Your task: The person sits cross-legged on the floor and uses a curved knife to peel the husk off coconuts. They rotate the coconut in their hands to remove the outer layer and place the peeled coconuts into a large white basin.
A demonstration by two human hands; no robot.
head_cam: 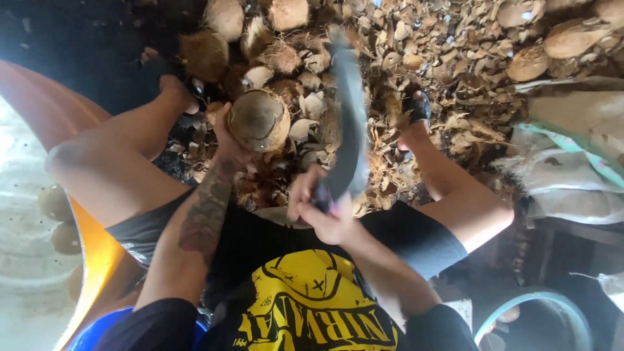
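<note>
Left hand (227, 140) cups a coconut (259, 120); right hand (318, 208), fingers clenched on a blade (350, 123), holds it upright just right of the coconut.

There is one view only, from a camera on the person's head. It looks steeply down and a little forward, past the chest and knees, very near to the left hand (227, 140) and right hand (318, 208). The ground with the coconut shell heap (455, 58) fills the upper part.
</note>
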